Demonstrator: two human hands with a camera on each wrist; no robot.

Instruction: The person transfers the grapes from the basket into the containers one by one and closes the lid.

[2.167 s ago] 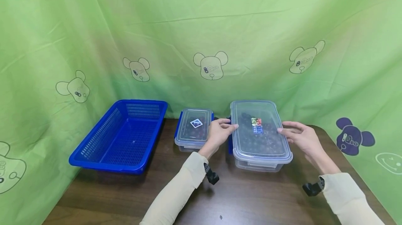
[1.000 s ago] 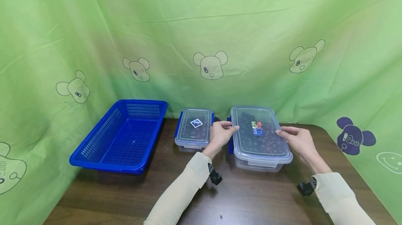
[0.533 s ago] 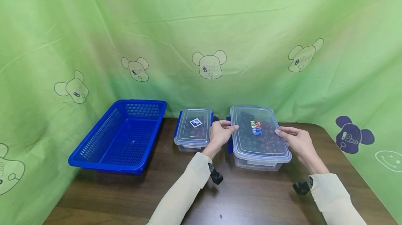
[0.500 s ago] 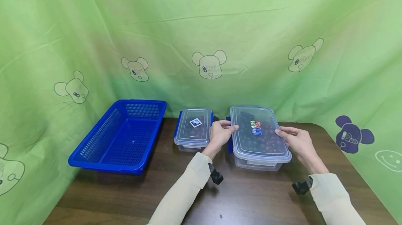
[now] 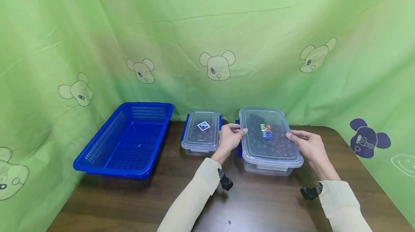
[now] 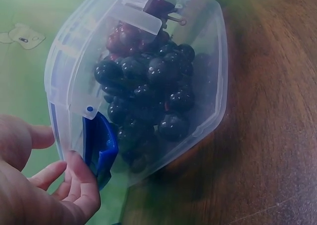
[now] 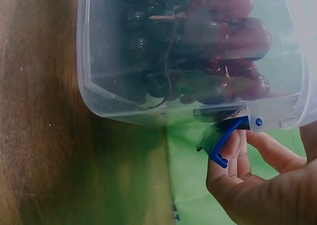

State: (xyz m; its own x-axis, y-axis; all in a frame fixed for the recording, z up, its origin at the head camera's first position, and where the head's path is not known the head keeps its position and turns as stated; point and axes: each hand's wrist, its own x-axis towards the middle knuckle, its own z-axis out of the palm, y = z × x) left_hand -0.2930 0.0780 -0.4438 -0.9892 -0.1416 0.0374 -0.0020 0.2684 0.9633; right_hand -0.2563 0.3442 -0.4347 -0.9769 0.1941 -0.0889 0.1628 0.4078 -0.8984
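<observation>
A large clear food container [image 5: 269, 169] with a clear lid [image 5: 269, 149] stands right of centre, dark grapes [image 6: 163, 76] inside. My left hand [image 5: 228, 137] pinches the lid's left rim, thumb on top; in the left wrist view its fingers touch a blue latch [image 6: 101, 148] that hangs from the lid. On the other side my right hand [image 5: 309, 147] has its thumb on the lid's right rim. Its curled fingers sit behind another blue latch [image 7: 225, 143], which swings outward from the container wall in the right wrist view.
A smaller lidded food container [image 5: 201, 134] with blue side latches stands just left of my left hand. Further left is a blue plastic basket [image 5: 142, 172]. All stand on a brown wooden table [image 5: 253, 206], with a green patterned curtain [image 5: 181, 26] behind.
The lid's far end has come down onto the container since the oldest frame. My right hand has shifted slightly left, its fingers now tucked at the rim. Lately both hands are nearly still.
</observation>
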